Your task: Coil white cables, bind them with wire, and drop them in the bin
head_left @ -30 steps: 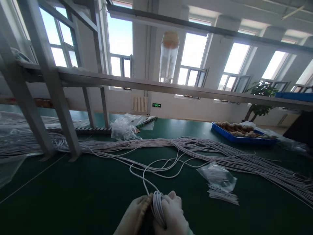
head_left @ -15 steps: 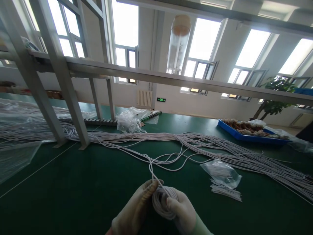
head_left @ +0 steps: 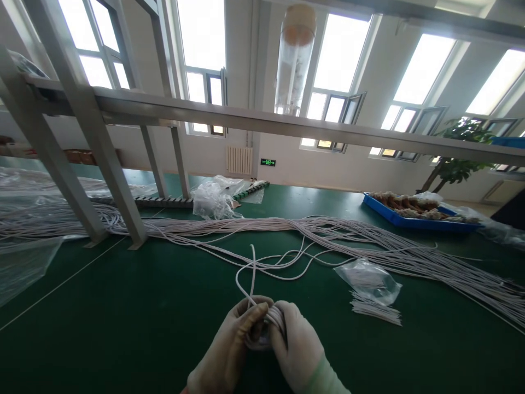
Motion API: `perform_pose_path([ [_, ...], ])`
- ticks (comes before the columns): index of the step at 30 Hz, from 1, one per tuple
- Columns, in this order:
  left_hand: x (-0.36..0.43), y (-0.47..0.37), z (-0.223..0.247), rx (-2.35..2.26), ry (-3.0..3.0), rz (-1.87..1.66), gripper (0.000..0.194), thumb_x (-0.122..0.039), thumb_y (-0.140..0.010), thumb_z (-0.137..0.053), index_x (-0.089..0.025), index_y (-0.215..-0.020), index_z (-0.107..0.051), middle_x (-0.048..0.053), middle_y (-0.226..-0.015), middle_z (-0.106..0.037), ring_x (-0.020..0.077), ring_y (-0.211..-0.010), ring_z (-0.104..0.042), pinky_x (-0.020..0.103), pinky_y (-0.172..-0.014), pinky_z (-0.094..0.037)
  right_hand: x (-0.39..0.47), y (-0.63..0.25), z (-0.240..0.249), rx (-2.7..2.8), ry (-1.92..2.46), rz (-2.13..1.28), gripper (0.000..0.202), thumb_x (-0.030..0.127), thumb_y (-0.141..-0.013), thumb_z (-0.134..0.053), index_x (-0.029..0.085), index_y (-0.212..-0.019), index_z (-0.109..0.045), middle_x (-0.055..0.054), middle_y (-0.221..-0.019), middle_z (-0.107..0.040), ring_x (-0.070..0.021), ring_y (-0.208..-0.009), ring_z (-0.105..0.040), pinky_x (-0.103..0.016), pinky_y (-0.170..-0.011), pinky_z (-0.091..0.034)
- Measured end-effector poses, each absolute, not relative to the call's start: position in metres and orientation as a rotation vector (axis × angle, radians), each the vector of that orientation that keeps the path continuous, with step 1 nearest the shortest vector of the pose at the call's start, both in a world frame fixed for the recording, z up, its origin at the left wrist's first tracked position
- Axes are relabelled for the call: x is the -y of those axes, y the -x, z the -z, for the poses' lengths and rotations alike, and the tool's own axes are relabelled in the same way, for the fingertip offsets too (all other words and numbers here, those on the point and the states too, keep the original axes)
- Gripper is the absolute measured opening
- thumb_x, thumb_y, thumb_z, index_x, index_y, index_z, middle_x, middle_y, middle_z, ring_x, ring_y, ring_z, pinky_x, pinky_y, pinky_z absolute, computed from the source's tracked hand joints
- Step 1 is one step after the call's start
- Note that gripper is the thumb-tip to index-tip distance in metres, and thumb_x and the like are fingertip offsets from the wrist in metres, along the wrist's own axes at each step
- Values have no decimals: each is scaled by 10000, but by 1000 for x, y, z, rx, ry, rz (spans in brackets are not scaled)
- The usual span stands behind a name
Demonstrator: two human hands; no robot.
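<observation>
A small coil of white cable (head_left: 275, 318) is held between my two gloved hands, low in the middle of the view. My left hand (head_left: 240, 334) is closed round the coil's left side, thumb on top. From the right, my right hand (head_left: 297, 342) wraps it with fingers and thumb. A loop and a loose end of the cable rise above my left hand. Part of the coil is hidden by the fingers. Beyond it, a long bundle of white cables (head_left: 262, 225) runs across the green table (head_left: 143, 306).
To the right are a clear plastic bag (head_left: 371, 279) and thin white strips (head_left: 375, 309). A blue tray (head_left: 414, 221) with brownish bundles stands at the back right. Metal shelf posts (head_left: 118, 164) rise at left. A bar (head_left: 287, 127) crosses above the table, with a clear bottle (head_left: 293, 65) on it.
My right hand has turned and closed further over the coil, covering more of it. The cable's loose end now sticks up, apart from the bundle behind. The view has shifted slightly.
</observation>
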State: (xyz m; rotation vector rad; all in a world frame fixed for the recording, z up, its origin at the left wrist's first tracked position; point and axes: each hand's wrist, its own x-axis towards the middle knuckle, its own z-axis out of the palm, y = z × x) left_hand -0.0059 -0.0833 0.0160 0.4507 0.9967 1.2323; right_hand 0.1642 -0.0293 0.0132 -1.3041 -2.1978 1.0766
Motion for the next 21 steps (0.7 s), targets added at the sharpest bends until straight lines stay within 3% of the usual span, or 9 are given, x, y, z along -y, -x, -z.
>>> perform_pose_path([
  [6, 81, 2, -25, -1049, -446, -1246, 628, -526, -733, -833, -149, -1189, -623, 133, -1200, -643, 367, -1204, -592, 502, -1022, -509, 31, -162, -14, 2189, 1285, -1219, 434, 311, -1009, -427, 178, -1409, -532, -128, -1265, -669, -298, -1152, -643, -441, -973, -535],
  [10, 82, 1, -32, -1110, -486, -1240, 668, -573, -685, -851, -139, -1142, -631, 129, -1162, -652, 374, -1195, -593, 511, -1022, -500, 29, -164, -7, 2034, 1113, -1489, 341, 332, -1015, -443, 218, -1281, -623, -105, -1203, -688, -301, -1096, -661, -439, -915, -560],
  [15, 87, 3, -30, -1072, -621, -1222, 554, -554, -733, -817, -158, -1089, -663, 124, -1144, -658, 363, -1152, -609, 527, -1026, -497, 30, -166, -3, 1989, 1044, -1422, 290, 383, -968, -571, 229, -1203, -642, -89, -1103, -698, -298, -1001, -674, -418, -851, -565],
  [21, 86, -7, -34, -1095, -517, -1277, 467, -543, -755, -775, -186, -1045, -689, 107, -1091, -687, 333, -1091, -640, 455, -940, -539, 31, -164, 1, 1952, 972, -1413, 390, 537, -1031, -424, 218, -1102, -637, -88, -1005, -677, -266, -895, -655, -382, -767, -546],
])
